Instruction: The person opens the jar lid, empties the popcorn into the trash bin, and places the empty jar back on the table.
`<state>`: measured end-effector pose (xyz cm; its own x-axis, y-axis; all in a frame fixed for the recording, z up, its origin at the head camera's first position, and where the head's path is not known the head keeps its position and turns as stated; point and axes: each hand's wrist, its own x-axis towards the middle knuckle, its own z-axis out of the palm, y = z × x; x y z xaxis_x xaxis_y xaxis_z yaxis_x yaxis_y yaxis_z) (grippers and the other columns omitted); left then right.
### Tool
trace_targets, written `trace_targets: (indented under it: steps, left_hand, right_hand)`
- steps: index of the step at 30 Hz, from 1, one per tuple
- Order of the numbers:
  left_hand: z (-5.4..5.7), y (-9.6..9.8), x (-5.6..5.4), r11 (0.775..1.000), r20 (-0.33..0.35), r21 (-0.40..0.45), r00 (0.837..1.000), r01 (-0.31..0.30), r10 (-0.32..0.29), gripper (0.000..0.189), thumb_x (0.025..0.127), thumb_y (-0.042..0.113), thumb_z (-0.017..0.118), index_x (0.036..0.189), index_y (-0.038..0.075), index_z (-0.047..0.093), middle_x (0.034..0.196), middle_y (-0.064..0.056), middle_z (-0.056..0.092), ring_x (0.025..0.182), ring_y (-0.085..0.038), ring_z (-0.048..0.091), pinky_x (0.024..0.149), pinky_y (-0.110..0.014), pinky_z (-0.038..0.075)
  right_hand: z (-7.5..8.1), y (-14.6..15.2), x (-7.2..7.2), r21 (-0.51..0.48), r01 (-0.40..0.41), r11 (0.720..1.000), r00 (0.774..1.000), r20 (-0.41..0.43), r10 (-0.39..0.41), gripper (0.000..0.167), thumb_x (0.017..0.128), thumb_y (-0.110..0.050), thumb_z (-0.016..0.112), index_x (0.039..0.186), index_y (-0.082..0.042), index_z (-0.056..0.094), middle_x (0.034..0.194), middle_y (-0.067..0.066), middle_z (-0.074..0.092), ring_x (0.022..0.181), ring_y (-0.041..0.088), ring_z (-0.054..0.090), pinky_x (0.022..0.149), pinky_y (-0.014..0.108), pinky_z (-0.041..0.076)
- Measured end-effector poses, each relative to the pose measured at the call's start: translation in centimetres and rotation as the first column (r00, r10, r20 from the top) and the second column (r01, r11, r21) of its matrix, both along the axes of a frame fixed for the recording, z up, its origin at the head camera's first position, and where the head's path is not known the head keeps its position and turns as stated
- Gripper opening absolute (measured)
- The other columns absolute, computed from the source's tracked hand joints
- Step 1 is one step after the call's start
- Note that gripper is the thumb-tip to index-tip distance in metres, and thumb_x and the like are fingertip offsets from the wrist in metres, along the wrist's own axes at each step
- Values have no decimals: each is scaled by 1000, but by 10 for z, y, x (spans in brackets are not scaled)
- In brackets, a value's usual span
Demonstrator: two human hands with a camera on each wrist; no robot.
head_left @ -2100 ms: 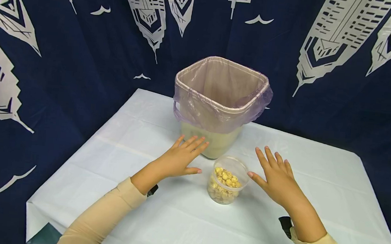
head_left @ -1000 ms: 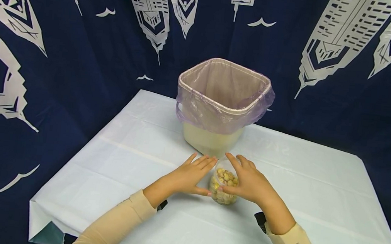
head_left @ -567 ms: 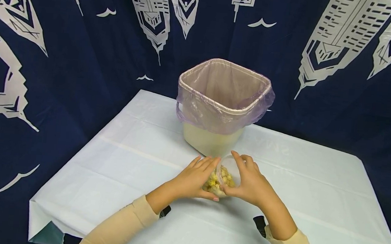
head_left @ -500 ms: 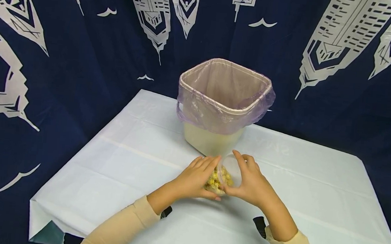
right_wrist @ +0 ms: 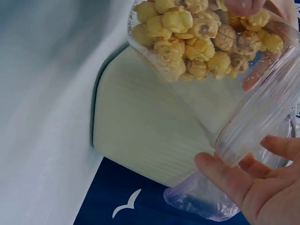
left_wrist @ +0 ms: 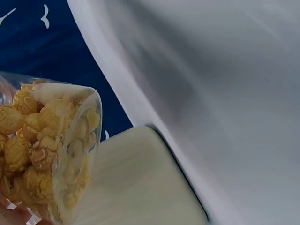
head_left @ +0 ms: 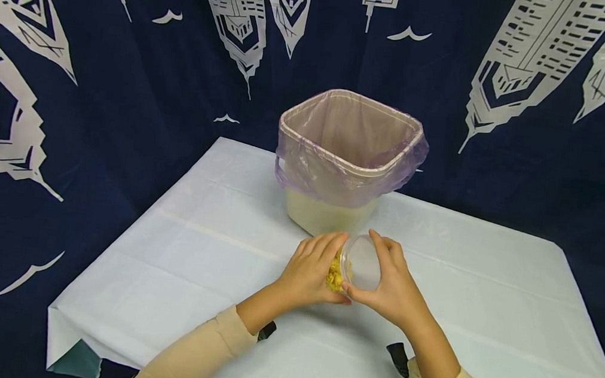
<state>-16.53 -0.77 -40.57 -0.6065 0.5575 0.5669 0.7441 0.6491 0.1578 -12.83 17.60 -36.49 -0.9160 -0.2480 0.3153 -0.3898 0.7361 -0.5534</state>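
Observation:
Between both hands is a clear plastic jar (head_left: 347, 259) of yellow popcorn (head_left: 334, 274), tipped so its round, cloudy-looking top faces right. My left hand (head_left: 310, 269) grips the body from the left, fingers over the far side and thumb below. My right hand (head_left: 392, 286) spans the top, thumb and fingertips at the ribbed rim (right_wrist: 262, 110). In the left wrist view the jar's base (left_wrist: 96, 122) shows close up, raised off the table, with popcorn (left_wrist: 35, 140) heaped inside. Part of the jar is hidden behind the left fingers in the head view.
Just behind the hands stands a pale bin (head_left: 327, 212) lined with a thin purple bag (head_left: 335, 180), its mouth facing up. A white cloth (head_left: 178, 250) covers the table. A dark blue curtain (head_left: 155, 80) with white prints hangs behind.
Both hands came in from beside the upright jar and took hold of it. The jar has been lifted and tilted, its top swinging to the right.

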Motion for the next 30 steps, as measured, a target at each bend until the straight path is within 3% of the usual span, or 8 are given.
trace_targets:
  steps: [7,16,30]
  left_hand:
    - [4,-1,-2,1000,-61,-11,998,10,-11,100,56,60,71,132,7,33,128,-6,42,114,-23,39,91,-37,32]
    - [7,-3,-4,998,-56,-55,998,37,-40,100,53,57,75,131,10,33,126,-5,42,113,-23,36,90,-39,29]
    - [6,-3,-6,993,-55,-81,994,89,-94,100,51,54,77,130,11,34,125,-5,42,112,-24,37,91,-39,28]
  right_hand:
    - [-3,2,-1,-8,-52,999,998,-42,52,99,62,-40,79,141,-11,26,124,19,33,107,35,44,79,52,43]
    - [-7,4,-3,39,-123,992,988,-85,126,88,61,-38,79,136,-25,34,118,15,34,96,32,45,69,46,47]
    - [-17,9,-4,61,-173,983,974,-139,180,91,58,-37,81,134,-23,33,119,17,34,97,34,47,66,44,48]
